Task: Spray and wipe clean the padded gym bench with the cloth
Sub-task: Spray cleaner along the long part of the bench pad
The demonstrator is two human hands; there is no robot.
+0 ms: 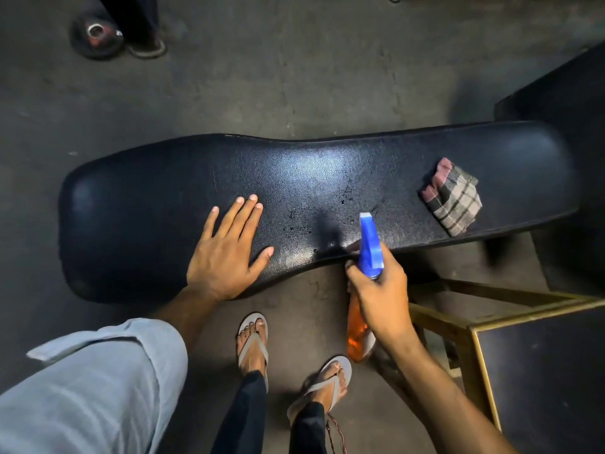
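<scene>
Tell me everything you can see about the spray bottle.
The spray bottle has a blue plastic trigger head and a clear body holding orange liquid. The right hand grips it around the neck, a finger at the trigger. It is tilted, nozzle aimed at the bench pad, base hanging over the floor by the near edge. Nothing else touches it. Droplets speckle the pad ahead of the nozzle.

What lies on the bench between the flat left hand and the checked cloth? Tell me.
In the head view, spray droplets on the bench pad, plus the spray bottle nozzle held over it by the right hand, between left hand and cloth.
</scene>
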